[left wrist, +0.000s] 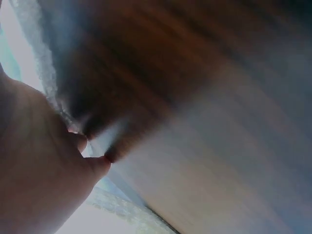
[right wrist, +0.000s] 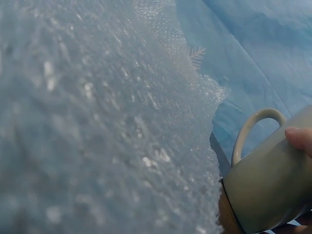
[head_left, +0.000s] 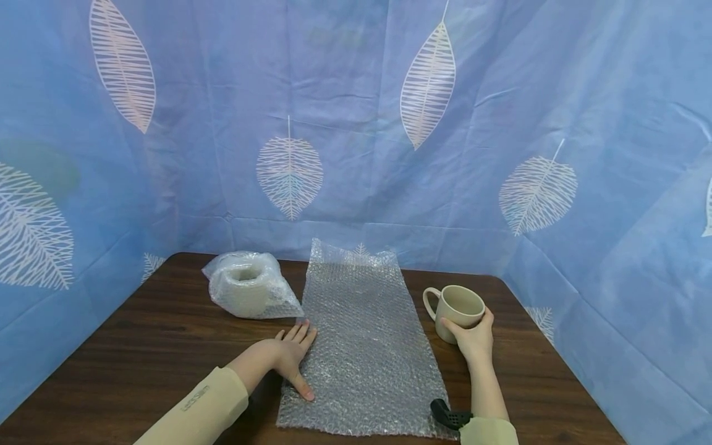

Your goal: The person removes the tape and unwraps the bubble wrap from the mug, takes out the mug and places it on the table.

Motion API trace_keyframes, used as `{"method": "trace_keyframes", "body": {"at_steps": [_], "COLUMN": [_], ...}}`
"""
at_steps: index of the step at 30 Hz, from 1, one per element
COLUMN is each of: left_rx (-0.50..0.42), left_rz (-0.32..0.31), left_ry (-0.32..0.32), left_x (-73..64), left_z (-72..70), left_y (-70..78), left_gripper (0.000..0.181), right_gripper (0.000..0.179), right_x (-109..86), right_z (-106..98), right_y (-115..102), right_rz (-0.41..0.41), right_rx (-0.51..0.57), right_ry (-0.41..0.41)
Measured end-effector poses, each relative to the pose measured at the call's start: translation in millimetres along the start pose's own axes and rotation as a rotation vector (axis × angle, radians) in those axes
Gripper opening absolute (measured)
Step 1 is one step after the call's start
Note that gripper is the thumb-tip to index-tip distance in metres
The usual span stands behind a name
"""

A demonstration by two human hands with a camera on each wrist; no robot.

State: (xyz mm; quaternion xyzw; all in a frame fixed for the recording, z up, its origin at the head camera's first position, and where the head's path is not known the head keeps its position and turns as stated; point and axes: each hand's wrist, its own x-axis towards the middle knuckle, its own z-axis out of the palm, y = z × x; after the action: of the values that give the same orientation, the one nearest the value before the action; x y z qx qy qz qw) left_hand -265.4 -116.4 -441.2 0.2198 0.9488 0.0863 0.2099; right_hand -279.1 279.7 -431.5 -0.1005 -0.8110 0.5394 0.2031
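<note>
So my right hand point(head_left: 475, 337) has a beige mug point(head_left: 455, 315) by the side away from its handle, thumb on the near side and fingers around the far one. It's toward the tabletop's point(head_left: 139, 352) right edge, just off the right side of the bubble wrap point(head_left: 367, 346). Can't tell if its base is touching the wood or slightly up.

My left hand point(head_left: 295, 357) is flat with the fingers spread, on the wrap's left margin, pinching nothing.

What worries me: that grip is one-sided, and glazed-looking stuff is probably slick, so a loose thumb could let the mug twist or drop, and the right edge isn't far. The handle points left, over toward the wrap, so it could catch the sheet's margin. The black wrist device point(head_left: 452, 417) is right at the sheet's near right corner too; dragging my arm might rumple it.

Also, the wrap's far end sticks up against the curtain point(head_left: 356, 185) at the far edge. If my left palm lifts, I reckon the sheet could skid or curl, maybe nudging the bubble-wrapped bundle point(head_left: 247, 296) near the far left corner.
</note>
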Motion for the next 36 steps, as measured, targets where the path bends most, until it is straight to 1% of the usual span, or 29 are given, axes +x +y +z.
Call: {"method": "trace_keyframes", "body": {"at_steps": [5, 11, 15, 21, 28, 31, 36], "left_rx": [-0.025, -0.021, -0.017, -0.045, -0.071, -0.077, -0.091], "left_rz": [0.015, -0.023, -0.027, -0.001, 0.027, 0.051, 0.101], "left_ry": [0.005, -0.009, -0.010, 0.004, 0.020, 0.033, 0.078], "left_x": [-4.5, -15.6, -18.2, -18.2, -18.9, -19.6, -23.6], "left_z": [-3.9, -14.6, -18.2, -19.8, -20.1, -20.8, -24.0], "left_y": [2.6, 18.2, 22.6, 21.4, 16.0, 15.0, 15.6], "left_gripper": [0.144, 0.133, 0.128, 0.127, 0.127, 0.127, 0.125], "right_gripper": [0.101, 0.102, 0.103, 0.105, 0.108, 0.107, 0.104], "right_x": [-0.1, 1.4, 2.5, 3.8, 3.6, 3.0, 2.9], "right_z": [0, -2, -3, -5, -8, -9, -9], "right_y": [-1, -1, 0, -3, -10, -12, -15], "right_rz": [-0.002, 0.000, 0.003, -0.004, -0.007, -0.012, -0.025], "right_rx": [-0.014, -0.037, -0.043, -0.036, -0.056, -0.060, -0.066], "right_ry": [-0.008, -0.011, -0.011, -0.019, -0.035, -0.034, -0.008]}}
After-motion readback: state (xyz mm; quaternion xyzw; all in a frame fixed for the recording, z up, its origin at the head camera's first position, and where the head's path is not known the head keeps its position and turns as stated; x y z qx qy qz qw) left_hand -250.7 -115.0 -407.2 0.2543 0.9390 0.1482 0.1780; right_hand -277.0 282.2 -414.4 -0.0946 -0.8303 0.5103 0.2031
